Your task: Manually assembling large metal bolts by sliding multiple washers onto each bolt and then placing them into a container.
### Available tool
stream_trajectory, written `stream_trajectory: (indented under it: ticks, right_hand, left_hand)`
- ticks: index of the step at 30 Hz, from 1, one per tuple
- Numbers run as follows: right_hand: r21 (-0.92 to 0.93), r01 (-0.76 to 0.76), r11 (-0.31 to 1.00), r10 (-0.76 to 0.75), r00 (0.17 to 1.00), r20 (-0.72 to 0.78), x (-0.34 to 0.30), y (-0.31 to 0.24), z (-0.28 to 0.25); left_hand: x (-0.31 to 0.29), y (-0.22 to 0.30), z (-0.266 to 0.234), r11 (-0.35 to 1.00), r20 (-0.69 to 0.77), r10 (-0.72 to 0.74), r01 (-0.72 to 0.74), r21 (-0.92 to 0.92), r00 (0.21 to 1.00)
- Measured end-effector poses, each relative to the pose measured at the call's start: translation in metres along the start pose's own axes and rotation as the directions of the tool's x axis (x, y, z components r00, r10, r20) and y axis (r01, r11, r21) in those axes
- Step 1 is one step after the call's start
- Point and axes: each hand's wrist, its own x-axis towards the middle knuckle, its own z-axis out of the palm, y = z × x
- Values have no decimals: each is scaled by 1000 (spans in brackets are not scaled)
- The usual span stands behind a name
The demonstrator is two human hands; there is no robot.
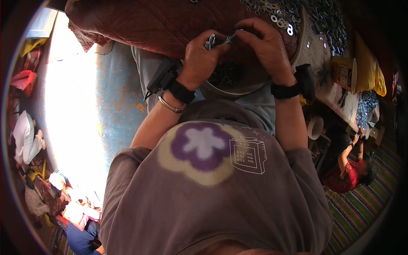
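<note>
Shirt (199, 146): grey-brown, with a purple and cream flower print, closest to the camera.
Wrists: a black strap on each, and a silver bangle (170, 105) on the left forearm.
Metal bowl (242, 91): below the hands, its near rim toward the shirt; dark small parts (225, 74) lie inside, too shaded to tell apart.
Left hand (200, 61): fingers curled closed around silver bolts (210, 41), their ends poking out beside the forefinger.
Single bolt (230, 39): between the two hands, above the bowl, one end at the left thumb and forefinger.
Right hand (268, 47): thumb and forefinger nearly together, pinching the other end of that bolt; the remaining fingers are loosely bent.
Maroon cloth (140, 21): beyond the hands; washers (290, 29) lie scattered toward its right edge.
Bolt heap (333, 25): right of the washers, on the far part of the pale work surface (312, 74).
Tub (343, 73): at that surface's right edge, beside a yellow bag (369, 70).
Co-worker (345, 174): farther right, in red, hands near another bolt pile (366, 111).
</note>
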Motion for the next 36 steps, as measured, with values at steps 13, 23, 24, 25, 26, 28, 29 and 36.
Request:
stream_trajectory:
  ticks: [13,23,24,25,26,28,29,36]
  right_hand:
    - [188,-58,980,88,983,-160,-10,15,17]
    - [-223,111,968,-116,993,-9,-13,12,5]
    - [-223,110,969,-115,993,-9,-13,11,4]
    - [-233,99,967,-105,994,-11,-13,11,3]
    - [-244,89,966,-95,995,-13,-14,11,2]
    - [-299,96,949,-102,995,-3,-13,9,0]
    - [-354,105,929,-109,994,8,-12,9,0]
    - [-442,17,897,-45,998,-52,-10,9,6]
  left_hand:
    - [-1,-2,3,999,25,-28,29,-23,999]
    - [0,-5,4,999,28,-43,43,-9,999]
    - [0,-5,5,999,29,-44,44,-8,999]
    - [0,-6,5,999,31,-33,33,-1,999]
    - [0,-6,5,1000,34,-23,23,6,999]
    - [0,-8,5,1000,36,-6,5,29,999]
    - [0,-9,6,999,38,12,-14,51,999]
    - [0,-14,6,984,1,103,-102,144,995]
